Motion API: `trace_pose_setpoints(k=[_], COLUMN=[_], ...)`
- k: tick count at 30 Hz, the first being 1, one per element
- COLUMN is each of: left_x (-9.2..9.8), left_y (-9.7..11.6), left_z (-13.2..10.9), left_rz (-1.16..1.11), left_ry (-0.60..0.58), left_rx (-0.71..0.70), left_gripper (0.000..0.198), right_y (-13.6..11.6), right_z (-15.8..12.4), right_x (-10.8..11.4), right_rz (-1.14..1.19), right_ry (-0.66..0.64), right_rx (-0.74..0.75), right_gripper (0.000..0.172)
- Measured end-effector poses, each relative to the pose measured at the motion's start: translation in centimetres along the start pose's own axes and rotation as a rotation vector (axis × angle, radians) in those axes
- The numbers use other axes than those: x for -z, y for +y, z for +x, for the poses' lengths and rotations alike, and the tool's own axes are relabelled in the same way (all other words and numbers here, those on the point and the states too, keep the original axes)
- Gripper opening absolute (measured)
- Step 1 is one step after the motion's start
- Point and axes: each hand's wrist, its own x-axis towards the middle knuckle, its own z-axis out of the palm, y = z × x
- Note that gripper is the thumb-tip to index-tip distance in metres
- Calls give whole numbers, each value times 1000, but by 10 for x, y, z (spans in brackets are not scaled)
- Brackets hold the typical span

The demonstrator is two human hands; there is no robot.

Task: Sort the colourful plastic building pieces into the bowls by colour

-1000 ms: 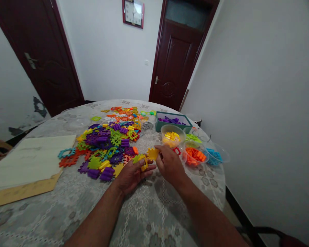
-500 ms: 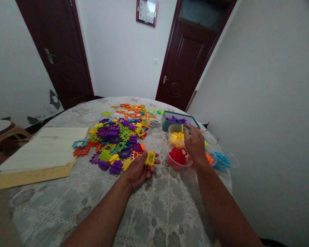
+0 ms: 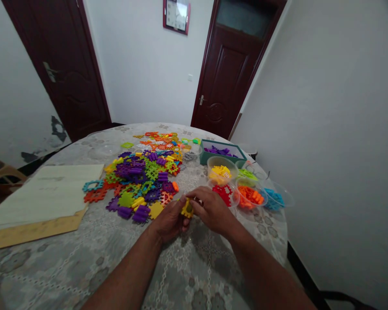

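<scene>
White walls enclose a small room, with a dark red door (image 3: 64,73) at upper left, a second dark red door (image 3: 226,82) at upper right, and a wall clock (image 3: 176,16) high between them. A round table under a grey patterned tablecloth (image 3: 51,267) fills the lower frame. A loose heap of interlocking plastic building pieces (image 3: 139,176) in purple, green, orange and yellow spreads across its middle, with a pale paper sheet (image 3: 42,196) lying on a cardboard sheet (image 3: 35,230) to the left. Toward the right stand a teal tray (image 3: 222,151) of purple pieces and four clear bowls: a yellow-piece bowl (image 3: 222,170), a red-piece bowl (image 3: 224,193), an orange-piece bowl (image 3: 250,197) and a blue-piece bowl (image 3: 274,199). The left forearm (image 3: 126,271) and right forearm (image 3: 265,275) reach in from the bottom edge. At lower centre, just in front of the heap, the left hand (image 3: 170,220) and right hand (image 3: 211,210) are both closed around a small yellow plastic piece (image 3: 187,209), working on it together, their fingers hiding part of it.
</scene>
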Motion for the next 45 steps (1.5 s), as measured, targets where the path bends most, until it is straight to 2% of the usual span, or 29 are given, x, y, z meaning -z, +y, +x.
trace_pose_setpoints(k=[4, 6, 9, 13, 15, 17, 20, 24, 26, 29, 32, 35, 38, 41, 45], left_x=[-2, -2, -3, -4, -3, -3, -3, -4, -3, -1, 0, -2, -6, -8, -8], left_y=[5, 10, 17, 18, 17, 16, 15, 10, 7, 3, 4, 8, 15, 20, 22], left_z=[2, 2, 0, 0, 1, 2, 2, 2, 2, 3, 4, 4, 3, 1, -2], left_rz=[-89, -163, -245, -246, -228, -210, -174, -86, -41, -11, -29, -69, -84, -82, -83], left_ry=[45, 23, -6, 18, 26, 27, 32, 59, 82, 107, 101, 65, 46, 19, 11], left_rx=[71, 124, 157, 141, 122, 102, 75, 41, 36, 39, 42, 53, 81, 73, -7], left_gripper=[66, 71, 66, 65, 63, 61, 59, 55, 55, 55, 52, 53, 57, 61, 58], right_y=[9, 22, 50, 88, 98, 96, 73, 26, 9, 0, 1, 6, 20, 49, 104], right_z=[0, 2, 12, 34, 41, 41, 31, 10, 3, -1, -2, -3, -4, -3, -5], right_x=[20, 33, 55, 80, 85, 83, 65, 25, 8, -6, -4, 9, 28, 56, 105], right_rz=[243, 303, 232, 23, -127, -259, -274, -72, -17, 10, 80, 166, 250, 212, -89], right_ry=[-80, -41, 167, 483, 594, 638, 529, 149, 42, 32, 42, 39, 130, 315, 624], right_rx=[-143, -227, -317, -390, -372, -319, -212, -54, -7, 3, -17, -47, -181, -312, -411], right_gripper=[11, 14, 23, 36, 42, 41, 32, 20, 18, 21, 24, 25, 22, 26, 34])
